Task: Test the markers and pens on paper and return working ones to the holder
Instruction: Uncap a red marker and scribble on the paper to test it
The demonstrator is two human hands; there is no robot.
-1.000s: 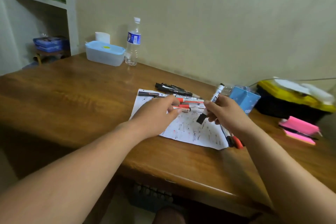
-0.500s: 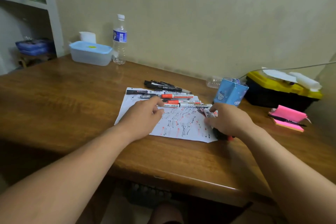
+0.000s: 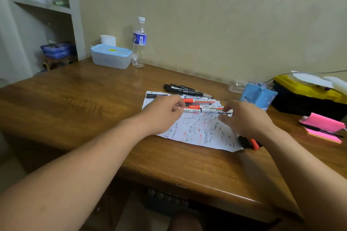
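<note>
My left hand [image 3: 163, 116] pinches the left end of the nearest marker [image 3: 206, 111]. It is white-barrelled with red and black print and lies across the paper [image 3: 197, 133], a white sheet crowded with short red and black strokes. My right hand [image 3: 244, 120] pinches its right end. The blue holder [image 3: 259, 97] stands just beyond.

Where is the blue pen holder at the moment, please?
In the head view, the holder stands right of the paper, beyond the right hand, beside the yellow-lidded box.
</note>
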